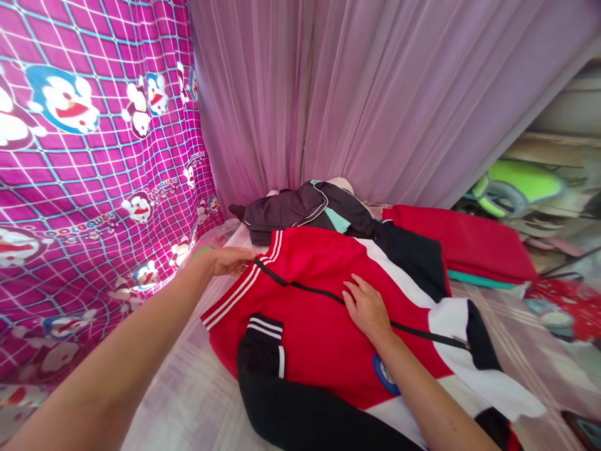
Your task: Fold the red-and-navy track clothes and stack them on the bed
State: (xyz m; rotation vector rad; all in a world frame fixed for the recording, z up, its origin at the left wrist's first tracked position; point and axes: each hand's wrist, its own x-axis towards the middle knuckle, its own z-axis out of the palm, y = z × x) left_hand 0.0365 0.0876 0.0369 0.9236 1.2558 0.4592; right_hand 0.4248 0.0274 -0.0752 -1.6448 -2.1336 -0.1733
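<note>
A red, white and black zip-up jacket (323,338) lies spread out with its front up, its dark zipper running from the striped hem to the right. My left hand (233,260) is closed at the hem, by the lower end of the zipper, with some fingertips hidden at the cloth edge. On the jacket front rests my right hand (367,307), fingers spread beside the zipper. One black sleeve (300,407) with a striped cuff is folded across the near side. A round blue badge (385,374) shows partly behind my right forearm.
Dark clothes (286,210) are heaped behind the jacket. A folded red garment (460,241) lies at the right. Plaid bedding (173,394) spreads underneath. Purple curtains (357,94) hang behind, and a pink cartoon-print cloth (103,169) hangs at the left. A phone-like dark object (585,432) lies bottom right.
</note>
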